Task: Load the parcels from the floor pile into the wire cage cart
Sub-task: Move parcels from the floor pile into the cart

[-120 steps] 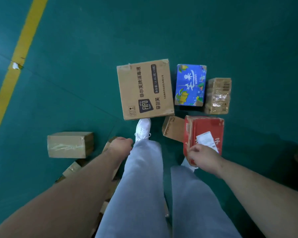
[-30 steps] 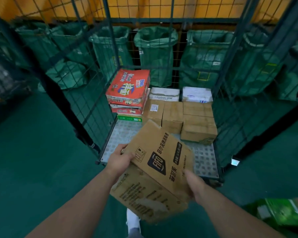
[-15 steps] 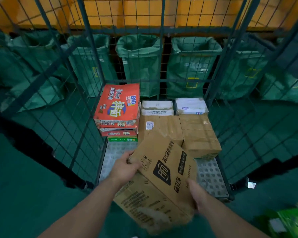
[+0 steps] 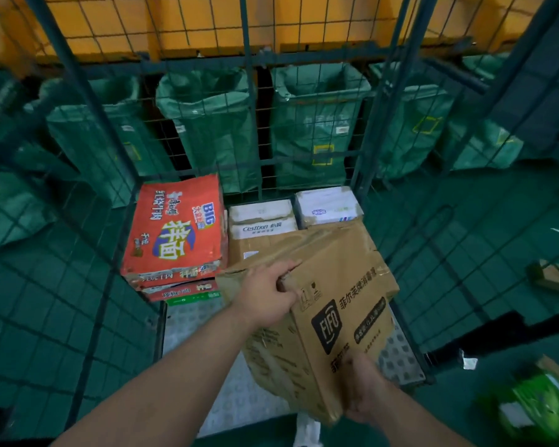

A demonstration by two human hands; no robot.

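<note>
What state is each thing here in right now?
Wire cage cart: front open, partly loaded.
FIFO carton: tilted, held in both hands, not yet set down.
Left hand: grips the carton's upper edge.
Right hand: grips its lower corner.
Red noodle cases: stacked, back left.

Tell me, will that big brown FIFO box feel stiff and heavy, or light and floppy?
Probably fairly stiff: the brown FIFO box shows flat faces, though its creased edges suggest soft, worn cardboard. Likely not very heavy, since the left hand and right hand hold it tilted by two corners.
</note>
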